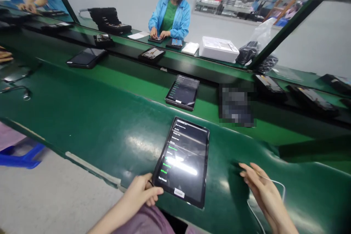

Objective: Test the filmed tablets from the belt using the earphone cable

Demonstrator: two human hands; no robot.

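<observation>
A black tablet (183,164) rests on the green work surface in front of me, its screen lit with a list of test names, some in green and most in white. A small white label sits on its lower edge. My left hand (146,190) grips the tablet's lower left corner, thumb on the front edge. To the right of the tablet, clear of it, my right hand (259,184) has its fingers together around a thin white cable (282,186). The cable loops behind that hand and down; its end is hidden by the fingers.
Beyond the table edge lie another lit tablet (183,92), a dark tablet (87,57) and a pixelated dark object (236,105). Several opened devices lie on the dark belt (189,60). A person in blue (170,14) works across it, near a white box (218,49). A cable (26,95) lies left.
</observation>
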